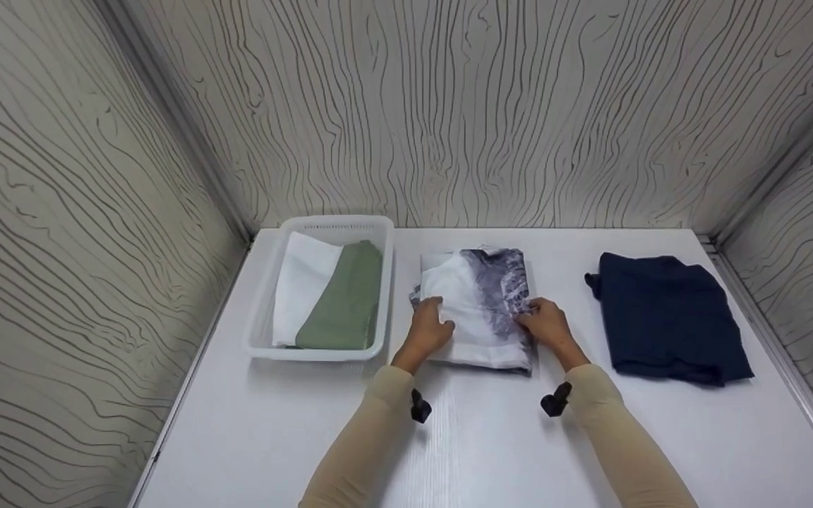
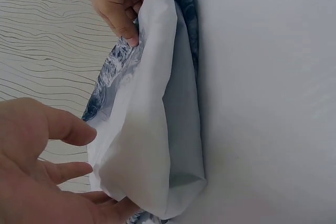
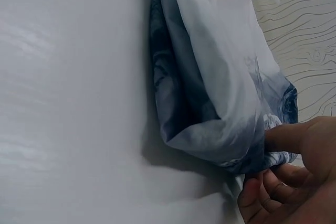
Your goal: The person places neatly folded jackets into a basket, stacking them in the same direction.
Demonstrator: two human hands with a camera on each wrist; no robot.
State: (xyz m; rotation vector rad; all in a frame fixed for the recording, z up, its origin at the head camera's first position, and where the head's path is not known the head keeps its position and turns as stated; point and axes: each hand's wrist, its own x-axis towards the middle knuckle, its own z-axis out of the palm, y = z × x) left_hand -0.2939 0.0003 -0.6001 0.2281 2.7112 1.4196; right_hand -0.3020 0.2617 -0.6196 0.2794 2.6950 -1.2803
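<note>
A folded white and grey-blue patterned garment lies in the middle of the white table, its layers parted along the near edge in both wrist views. At its left edge is my left hand, with thumb and forefinger apart; in the left wrist view, lower fingertips of this hand reach under the cloth. My right hand pinches the right edge, and the right wrist view has its thumb on top of the fabric with curled fingers below.
Left of the garment stands a white plastic basket holding a folded white and green cloth. A dark navy folded garment lies on the right side. Patterned panels rise behind the table and at both sides.
</note>
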